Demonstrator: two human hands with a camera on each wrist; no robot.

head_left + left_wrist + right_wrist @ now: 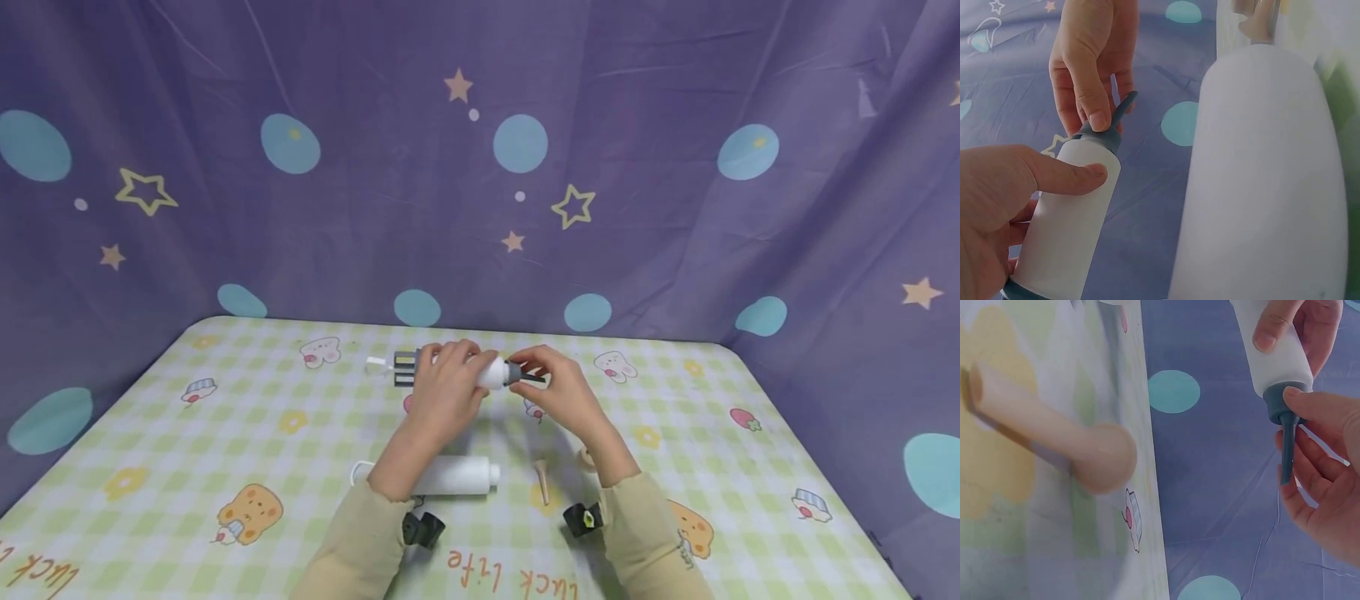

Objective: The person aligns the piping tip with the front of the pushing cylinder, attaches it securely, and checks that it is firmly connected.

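Observation:
Held above the table is a white bottle [492,374] with a dark grey-blue cap [1279,400] that narrows into a long thin nozzle [1288,450]. My left hand [447,385] grips the bottle's body, its thumb lying along the white side near the cap. The thumb and fingers of my right hand [561,389] pinch the cap, and the nozzle sticks out past the fingers. In the left wrist view, a dark band circles the bottle's other end. Beyond my left hand, a grey piece with yellow and white strips [404,368] shows, and a white loop [377,364] beside it.
Another white cylinder [456,476] lies on the checked tablecloth [315,467] below my left forearm. A beige peg with a flared end [542,482] lies between the forearms. Near my right wrist is a beige rounded piece [585,458], partly hidden. A purple curtain [637,250] hangs behind.

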